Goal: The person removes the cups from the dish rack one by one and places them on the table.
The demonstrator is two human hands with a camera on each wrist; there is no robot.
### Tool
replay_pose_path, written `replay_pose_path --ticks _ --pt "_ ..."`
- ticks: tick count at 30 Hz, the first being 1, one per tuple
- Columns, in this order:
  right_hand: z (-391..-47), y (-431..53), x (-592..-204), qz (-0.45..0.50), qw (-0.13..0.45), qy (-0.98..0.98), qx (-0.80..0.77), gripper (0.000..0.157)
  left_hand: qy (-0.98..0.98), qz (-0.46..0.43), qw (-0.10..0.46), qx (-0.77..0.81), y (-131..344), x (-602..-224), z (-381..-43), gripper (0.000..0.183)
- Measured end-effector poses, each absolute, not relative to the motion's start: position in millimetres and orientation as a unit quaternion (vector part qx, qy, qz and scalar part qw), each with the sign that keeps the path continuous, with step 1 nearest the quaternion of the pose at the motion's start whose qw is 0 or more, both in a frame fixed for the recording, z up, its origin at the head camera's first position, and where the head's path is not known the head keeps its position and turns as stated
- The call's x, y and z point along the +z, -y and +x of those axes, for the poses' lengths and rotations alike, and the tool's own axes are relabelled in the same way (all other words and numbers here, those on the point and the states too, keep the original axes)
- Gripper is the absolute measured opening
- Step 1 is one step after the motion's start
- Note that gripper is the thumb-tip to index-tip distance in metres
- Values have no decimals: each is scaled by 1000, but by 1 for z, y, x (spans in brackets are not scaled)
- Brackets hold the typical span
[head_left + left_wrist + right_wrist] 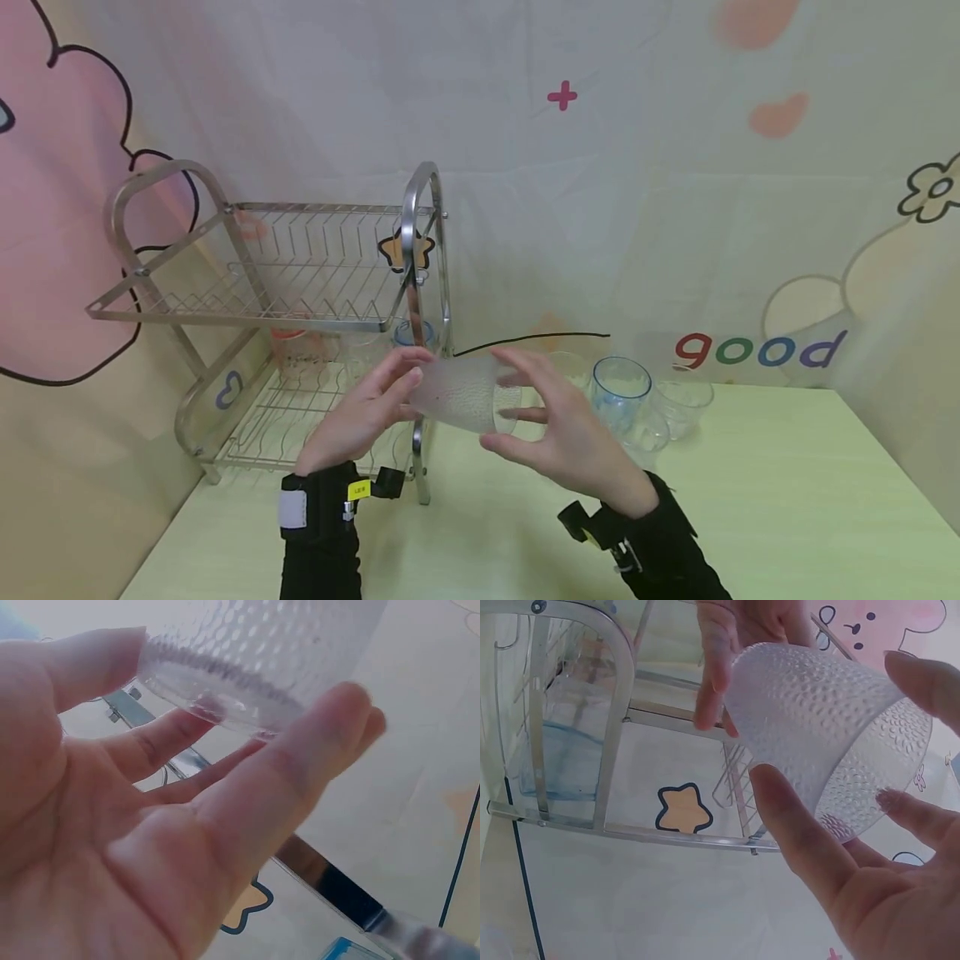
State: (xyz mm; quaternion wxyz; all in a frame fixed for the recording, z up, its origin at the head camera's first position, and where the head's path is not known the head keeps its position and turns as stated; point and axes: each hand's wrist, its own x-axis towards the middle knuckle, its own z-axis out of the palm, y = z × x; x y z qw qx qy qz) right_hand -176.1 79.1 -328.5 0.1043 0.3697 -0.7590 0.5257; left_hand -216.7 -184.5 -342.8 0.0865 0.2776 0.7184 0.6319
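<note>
Worktop [787,483], beneath; wire rack [240,321], ten o'clock. Right hand [567,427], three o'clock, grips the mouth and left hand [362,417], nine o'clock, the base of a sideways textured glass [459,396], centre; light, even pressure should steady it best.

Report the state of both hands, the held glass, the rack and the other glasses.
Textured glass: held on its side, mouth toward the right hand
Left hand: grips the glass's base end
Right hand: grips its mouth end
Dish rack: standing, glasses on its lower tier
Blue-rimmed glass: upright on the table
Clear glass beside it: stance unclear
</note>
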Motion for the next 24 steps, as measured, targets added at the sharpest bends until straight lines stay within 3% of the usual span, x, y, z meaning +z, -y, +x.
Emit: replay_pose_path --ticks 14,24 --pt "-177 -111 -320 375 56 777 502 77 -716 317 160 600 177 -344 -218 35" --pt "-175 -142 -309 372 96 818 428 78 -757 307 131 563 181 -342 -219 33"
